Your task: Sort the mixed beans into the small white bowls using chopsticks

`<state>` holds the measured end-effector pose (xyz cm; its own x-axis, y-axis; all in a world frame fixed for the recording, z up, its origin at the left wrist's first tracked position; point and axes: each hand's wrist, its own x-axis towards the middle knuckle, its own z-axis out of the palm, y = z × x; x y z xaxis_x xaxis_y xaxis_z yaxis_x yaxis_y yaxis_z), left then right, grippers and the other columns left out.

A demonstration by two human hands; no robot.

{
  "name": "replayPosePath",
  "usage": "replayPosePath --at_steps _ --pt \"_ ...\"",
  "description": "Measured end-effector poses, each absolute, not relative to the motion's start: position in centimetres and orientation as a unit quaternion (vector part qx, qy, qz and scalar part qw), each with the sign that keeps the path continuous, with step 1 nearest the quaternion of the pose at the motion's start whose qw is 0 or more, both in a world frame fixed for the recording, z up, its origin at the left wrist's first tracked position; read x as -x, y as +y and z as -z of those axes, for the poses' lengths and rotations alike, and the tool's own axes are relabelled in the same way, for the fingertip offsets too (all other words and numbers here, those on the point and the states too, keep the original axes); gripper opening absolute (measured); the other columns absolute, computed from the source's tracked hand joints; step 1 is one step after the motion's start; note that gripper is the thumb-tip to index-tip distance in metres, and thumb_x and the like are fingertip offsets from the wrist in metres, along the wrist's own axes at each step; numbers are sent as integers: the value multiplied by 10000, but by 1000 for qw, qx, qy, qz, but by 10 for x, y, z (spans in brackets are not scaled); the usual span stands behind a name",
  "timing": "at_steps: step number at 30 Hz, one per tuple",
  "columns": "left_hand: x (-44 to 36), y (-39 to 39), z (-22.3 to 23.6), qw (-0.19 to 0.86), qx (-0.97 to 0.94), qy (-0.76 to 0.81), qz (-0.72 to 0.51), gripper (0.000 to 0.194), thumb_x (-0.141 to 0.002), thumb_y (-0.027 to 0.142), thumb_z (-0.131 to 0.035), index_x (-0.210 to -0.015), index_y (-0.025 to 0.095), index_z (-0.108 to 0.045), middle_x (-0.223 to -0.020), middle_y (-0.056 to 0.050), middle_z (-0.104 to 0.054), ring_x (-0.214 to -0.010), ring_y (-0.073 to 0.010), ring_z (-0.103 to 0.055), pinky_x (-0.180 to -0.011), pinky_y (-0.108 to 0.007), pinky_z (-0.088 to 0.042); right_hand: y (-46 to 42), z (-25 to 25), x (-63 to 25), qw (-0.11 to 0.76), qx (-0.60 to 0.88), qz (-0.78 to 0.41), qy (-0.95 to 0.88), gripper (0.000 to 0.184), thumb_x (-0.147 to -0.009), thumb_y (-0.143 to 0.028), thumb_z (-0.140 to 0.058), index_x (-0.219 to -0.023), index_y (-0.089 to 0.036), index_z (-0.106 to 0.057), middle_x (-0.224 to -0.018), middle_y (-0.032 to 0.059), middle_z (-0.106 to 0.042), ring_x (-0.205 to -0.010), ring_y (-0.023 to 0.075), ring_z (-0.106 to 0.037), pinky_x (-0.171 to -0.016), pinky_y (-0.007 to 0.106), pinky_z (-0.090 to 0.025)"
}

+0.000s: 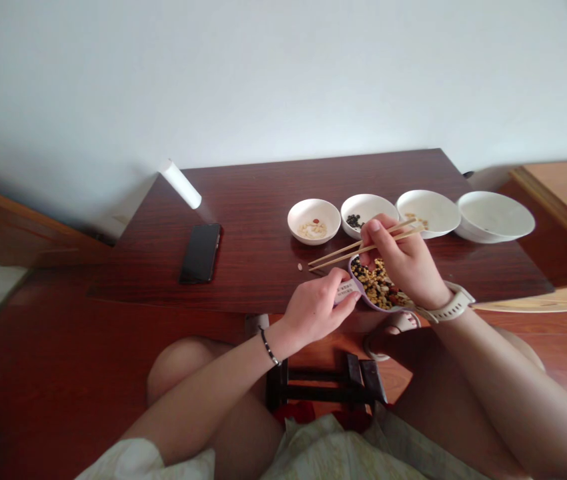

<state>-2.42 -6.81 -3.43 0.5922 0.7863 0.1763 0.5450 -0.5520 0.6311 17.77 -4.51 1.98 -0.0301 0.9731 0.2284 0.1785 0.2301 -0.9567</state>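
Observation:
My left hand is closed around the labelled handle of a purple-rimmed pan, which holds mixed beans and grains. My right hand grips a pair of wooden chopsticks above that pan. The chopstick tips point left and sit slightly apart, close to a small pale piece lying on the table. Between the tips I see nothing held. Part of the pan is hidden under my right hand and wrist.
Behind my hands stand white bowls in a row: one with pale pieces and a red one, one with dark beans, one with yellowish beans, and a large one at right. A phone and a white cylinder are on the dark table.

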Motion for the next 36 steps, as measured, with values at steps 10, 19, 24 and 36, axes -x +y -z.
replayPosePath --at_steps 10,19,24,36 --pt "23 -67 35 254 -853 392 -232 300 -1102 442 -583 -1286 206 -577 -1098 -87 -830 -943 -271 -825 -799 -363 -633 -48 -23 -170 492 434 -434 -617 370 -1127 -531 -564 -911 -238 -626 -688 -10 -654 -600 131 -635 -565 276 -505" --pt "23 -68 34 262 -852 389 -233 352 -1099 436 -588 -1353 193 -559 -1147 -108 -828 -1005 -300 -827 -840 -397 -648 -50 -18 -166 481 431 -405 -647 367 -1146 -498 -529 -896 -246 -623 -731 -2 -673 -654 145 -647 -645 303 -533" --pt "23 -67 33 264 -852 390 -229 290 -1096 432 -597 -1281 209 -577 -1112 -82 -828 -959 -271 -827 -812 -363 -634 -52 -22 -169 527 427 -410 -610 398 -1130 -539 -547 -876 -242 -623 -687 3 -650 -586 144 -620 -560 293 -502" --pt "26 -68 34 263 -853 388 -229 255 -1105 434 -586 -1241 219 -572 -1114 -77 -825 -945 -258 -816 -780 -347 -607 -35 -23 -181 684 402 -368 -484 400 -1061 -538 -681 -827 -220 -614 -770 -2 -564 -557 105 -598 -437 234 -460"
